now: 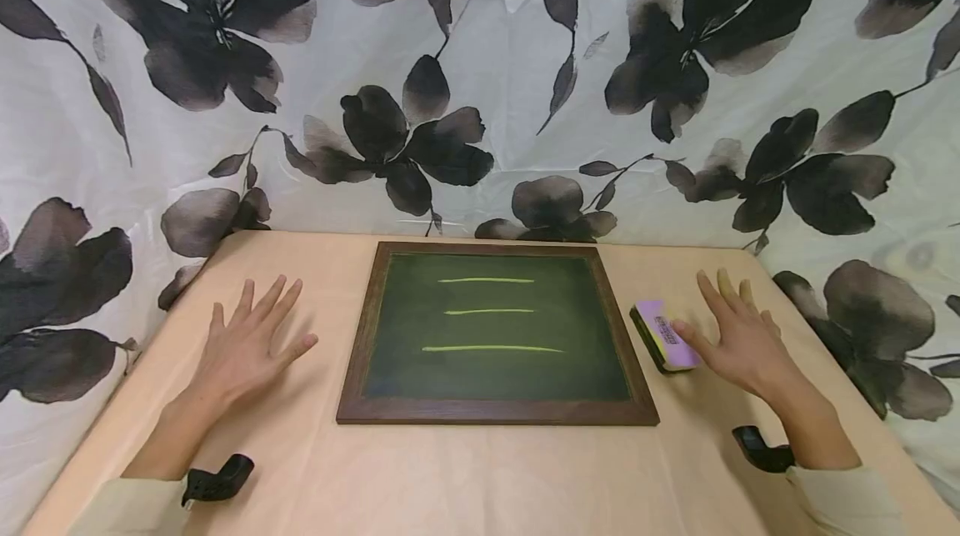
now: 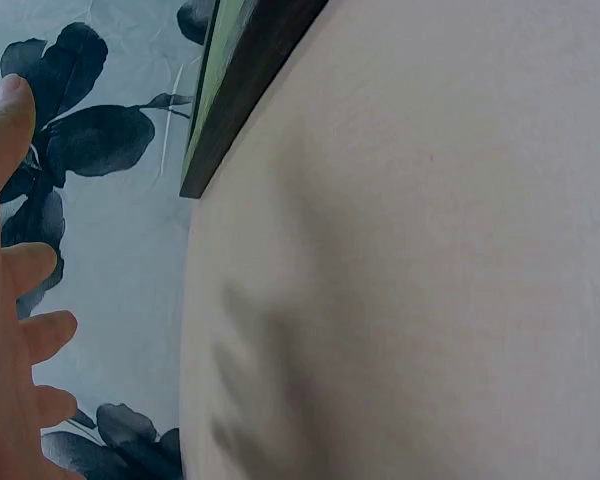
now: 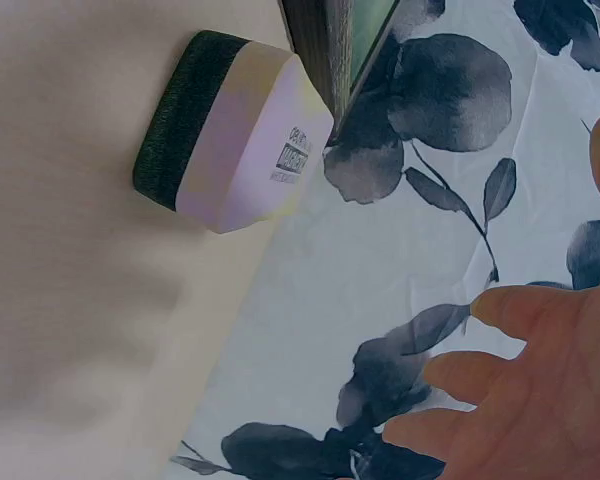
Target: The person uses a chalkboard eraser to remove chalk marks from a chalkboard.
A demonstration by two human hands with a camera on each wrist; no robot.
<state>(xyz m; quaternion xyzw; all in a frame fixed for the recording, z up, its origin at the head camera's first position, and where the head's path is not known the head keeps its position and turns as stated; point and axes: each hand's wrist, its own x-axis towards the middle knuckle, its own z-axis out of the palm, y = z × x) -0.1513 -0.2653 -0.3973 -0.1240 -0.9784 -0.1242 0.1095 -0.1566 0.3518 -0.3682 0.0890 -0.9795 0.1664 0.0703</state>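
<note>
Left hand point(image 1: 251, 346) spread wide, frame left — right hand point(image 1: 744, 348) same, frame right, near purple eraser point(image 1: 662, 336) — chalkboard point(image 1: 495, 378) mid-frame.

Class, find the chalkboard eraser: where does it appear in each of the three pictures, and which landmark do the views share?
Head: the chalkboard eraser lies right of centre, between the chalkboard and the right hand.
Left wrist: not in it.
Right wrist: upper left, dark green pad on its left.
Shared landmark: the wooden frame.
</note>
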